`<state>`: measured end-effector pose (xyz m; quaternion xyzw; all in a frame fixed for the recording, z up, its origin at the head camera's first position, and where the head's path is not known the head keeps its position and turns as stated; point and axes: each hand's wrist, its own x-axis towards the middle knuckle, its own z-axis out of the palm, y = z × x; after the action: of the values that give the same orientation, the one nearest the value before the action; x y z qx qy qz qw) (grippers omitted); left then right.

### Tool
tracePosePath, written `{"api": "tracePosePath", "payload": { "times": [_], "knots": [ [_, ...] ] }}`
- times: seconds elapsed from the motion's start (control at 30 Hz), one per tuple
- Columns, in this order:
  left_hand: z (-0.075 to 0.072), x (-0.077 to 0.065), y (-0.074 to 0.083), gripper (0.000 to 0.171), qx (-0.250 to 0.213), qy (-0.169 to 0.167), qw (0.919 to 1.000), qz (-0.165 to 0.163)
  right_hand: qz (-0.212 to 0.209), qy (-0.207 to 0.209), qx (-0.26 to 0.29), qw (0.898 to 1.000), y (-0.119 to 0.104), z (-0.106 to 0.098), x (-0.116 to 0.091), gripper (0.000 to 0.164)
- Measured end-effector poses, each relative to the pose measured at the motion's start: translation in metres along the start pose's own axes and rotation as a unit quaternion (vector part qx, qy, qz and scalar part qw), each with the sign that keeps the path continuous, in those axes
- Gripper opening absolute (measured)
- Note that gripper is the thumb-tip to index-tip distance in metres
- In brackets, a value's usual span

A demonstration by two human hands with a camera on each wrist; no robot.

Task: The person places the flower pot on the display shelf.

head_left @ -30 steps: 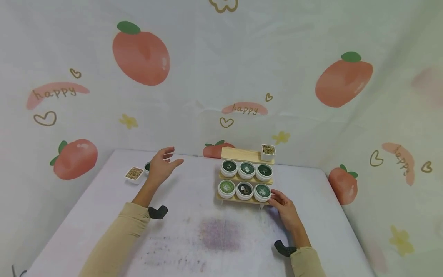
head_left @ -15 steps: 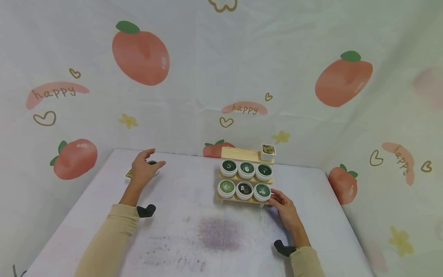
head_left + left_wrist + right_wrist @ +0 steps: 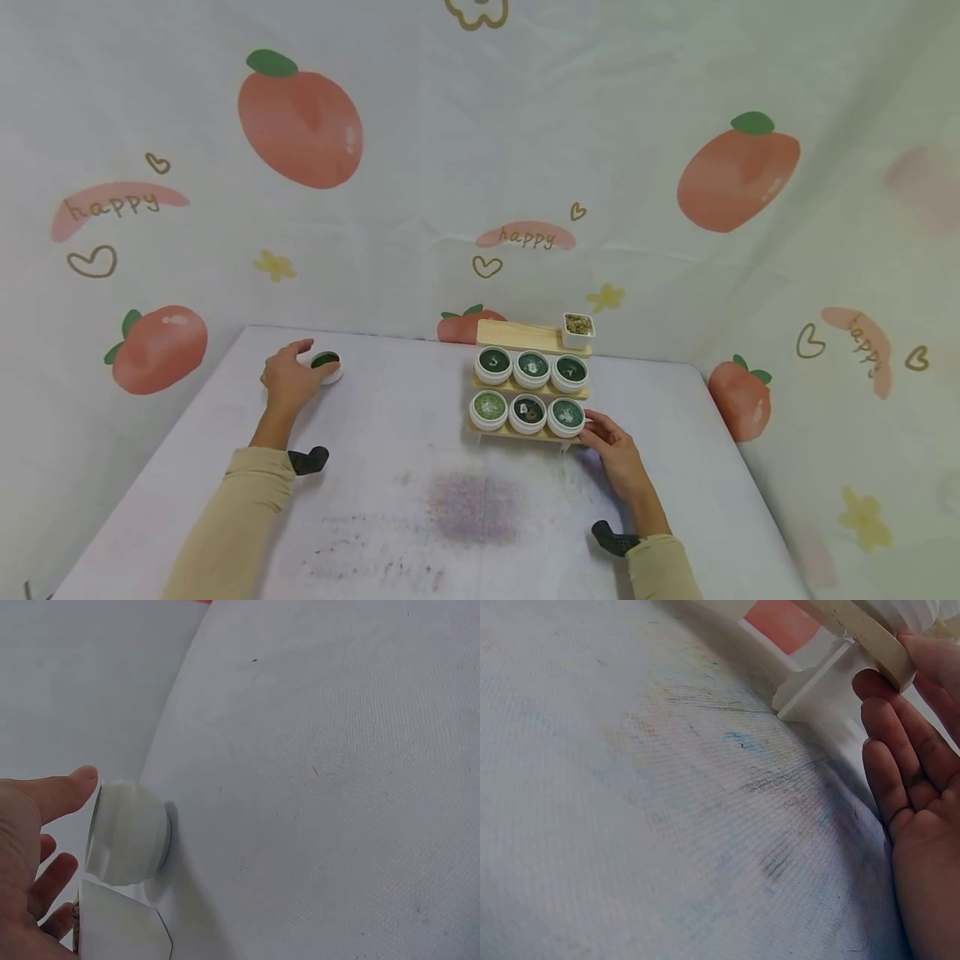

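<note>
In the head view my left hand [image 3: 288,379] is at the back left of the table, over a square white pot that it hides there. A round white pot [image 3: 328,371] with a dark green top stands beside its thumb. The left wrist view shows the thumb by the rim of the round pot [image 3: 127,832] and relaxed fingers by the square pot [image 3: 116,922]; contact is unclear. My right hand [image 3: 618,454] pinches the right end of the bottom board of a tiered wooden shelf [image 3: 517,335]. In the right wrist view thumb and fingertips hold that board [image 3: 881,649].
Several round white pots with green tops, such as a light green one [image 3: 489,408], fill the two lower tiers. On the top tier's right end sits a square white pot [image 3: 578,329] of dried bits. A printed cloth wall [image 3: 390,250] rises behind the table [image 3: 390,517].
My left hand has moved left, past the round pot and over the square pot, which it now covers in the head view. The right hand stays at the shelf.
</note>
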<state>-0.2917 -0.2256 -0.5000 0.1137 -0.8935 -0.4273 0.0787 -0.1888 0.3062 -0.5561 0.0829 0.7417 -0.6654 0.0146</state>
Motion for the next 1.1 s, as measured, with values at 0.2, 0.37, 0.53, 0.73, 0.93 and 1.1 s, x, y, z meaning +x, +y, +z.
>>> {"api": "tracePosePath", "payload": {
  "times": [0.2,0.37,0.53,0.73,0.93,1.1],
  "knots": [
    [-0.0005,-0.0005,0.0012,0.073,0.032,-0.026,0.9991,-0.006,-0.003,-0.003,-0.006,1.0,-0.001,0.0003,-0.001,0.042],
    [0.0006,-0.0002,0.0012,0.074,0.082,-0.047,0.9955,-0.003,-0.009,-0.004,-0.004,1.0,-0.0017,0.0003,-0.0019,0.046],
    [0.0039,0.0009,0.0007,0.072,0.115,-0.041,0.9925,0.002,-0.012,-0.001,-0.01,1.0,-0.0013,-0.0005,-0.002,0.045],
    [0.0051,0.0017,0.0001,0.07,0.126,-0.043,0.9911,-0.003,-0.018,0.0,-0.009,1.0,-0.0014,0.0003,-0.0029,0.046],
    [0.0032,0.0025,-0.0005,0.068,0.09,-0.032,0.9954,-0.005,-0.013,-0.004,-0.018,1.0,-0.0017,0.0002,-0.0028,0.048],
    [0.002,0.0038,0.0006,0.065,0.047,-0.007,0.9989,0.005,-0.011,-0.006,-0.017,1.0,-0.0027,0.0004,-0.0022,0.047]
  ]
}}
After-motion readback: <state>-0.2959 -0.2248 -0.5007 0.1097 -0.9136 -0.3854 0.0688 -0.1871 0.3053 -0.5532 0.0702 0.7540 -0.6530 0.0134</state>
